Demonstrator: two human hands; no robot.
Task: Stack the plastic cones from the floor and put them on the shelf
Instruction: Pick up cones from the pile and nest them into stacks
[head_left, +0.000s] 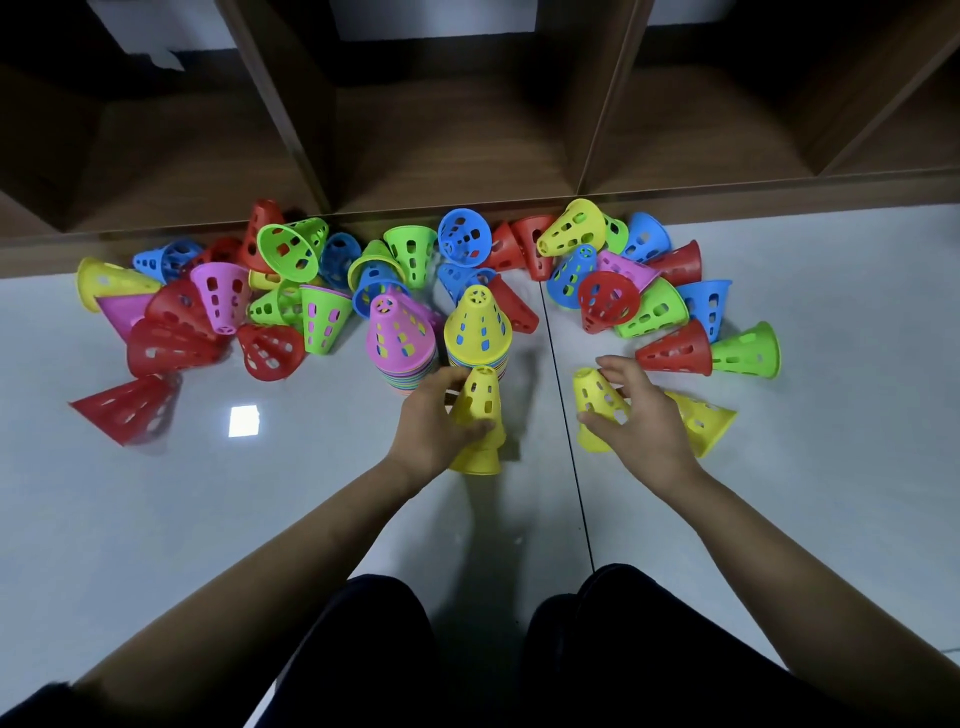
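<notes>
My left hand (434, 421) grips a short stack of yellow cones (480, 415) standing upright on the floor in front of me. My right hand (641, 415) curls over a single yellow cone (595, 402), fingers at its tip and thumb near its base. Another yellow cone (706, 418) lies on its side just right of that hand. Two tall stacks stand behind: one topped pink (397, 335), one topped yellow (478, 325). Several loose red, blue, green, pink and yellow cones are scattered along the shelf's foot.
A wooden shelf (457, 135) with open compartments runs across the back at floor level. The floor is glossy grey tile (291, 499) with a seam running toward my right knee. My knees (519, 665) in dark trousers fill the bottom.
</notes>
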